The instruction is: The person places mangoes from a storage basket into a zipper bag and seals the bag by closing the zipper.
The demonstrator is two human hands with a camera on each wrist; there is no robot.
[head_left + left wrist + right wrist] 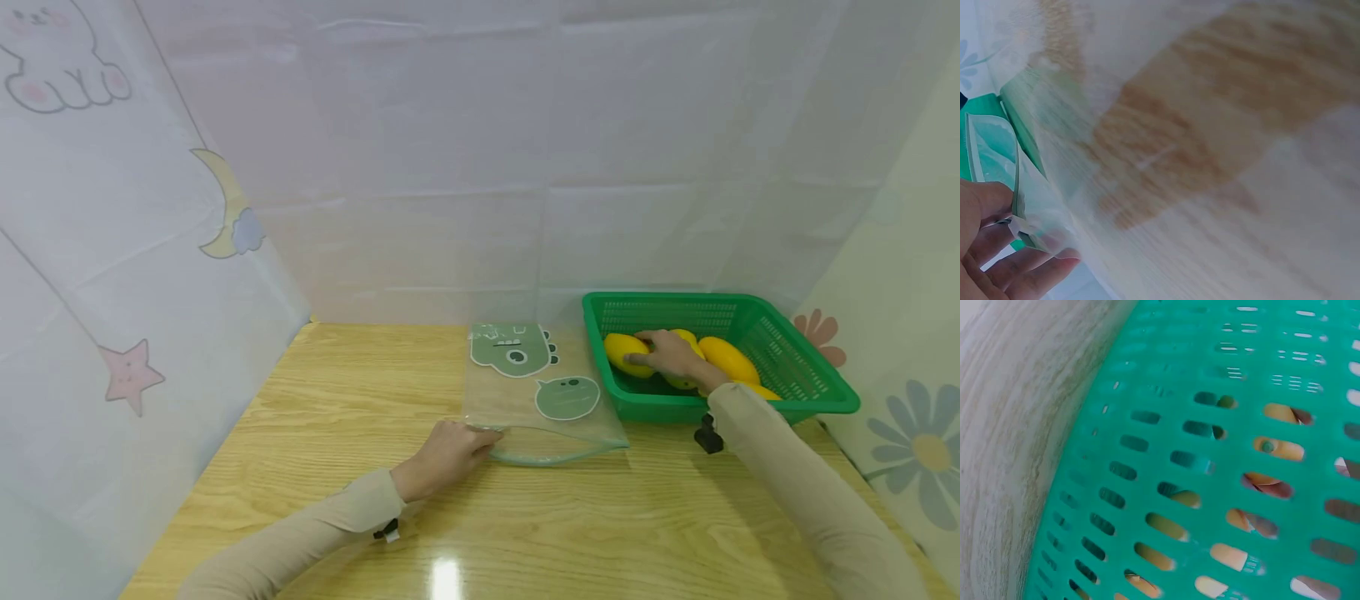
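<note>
A clear zip bag [498, 396] with green dinosaur prints lies flat on the table, its mouth facing the person and parted. My left hand [446, 457] pinches the left corner of that mouth; the left wrist view shows thumb and fingers around the bag's edge [1017, 181]. Inside the green basket [806, 392], my right hand [671, 354] grips the leftmost yellow mango [621, 352], fingers over its top and thumb at its near side. In the right wrist view the slotted basket wall [1166, 450] hides most of the hand and fruit.
More yellow fruits [729, 360] lie in the basket beside the right hand, one partly green. The basket stands at the table's back right, close to the bag. A pale curtain [420, 250] hangs behind the wooden table [360, 392].
</note>
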